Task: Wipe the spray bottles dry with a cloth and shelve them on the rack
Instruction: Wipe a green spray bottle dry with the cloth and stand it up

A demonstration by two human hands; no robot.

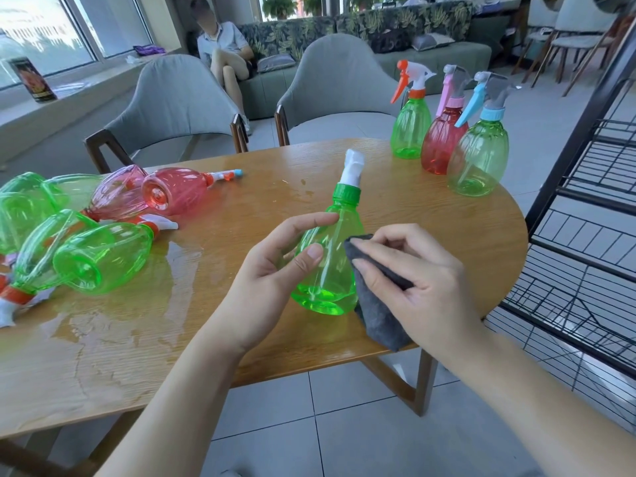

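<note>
My left hand point(275, 266) grips a green spray bottle point(330, 270) with a green collar and white nozzle, tilted above the wooden table point(241, 321). My right hand point(409, 270) holds a dark grey cloth point(378, 318) against the bottle's right side. Three bottles stand upright at the table's far right: a green one with an orange trigger point(411, 129), a red one with a pink trigger point(442, 139) and a green one with a blue trigger point(478, 156). Several green and red bottles point(103, 256) lie on their sides at the left. The black wire rack point(585, 235) stands to the right.
Water is pooled on the table's left half point(113, 321) around the lying bottles. Two grey chairs point(172, 108) stand behind the table. A person sits on a sofa point(223, 49) at the back. Tiled floor lies below the table's near edge.
</note>
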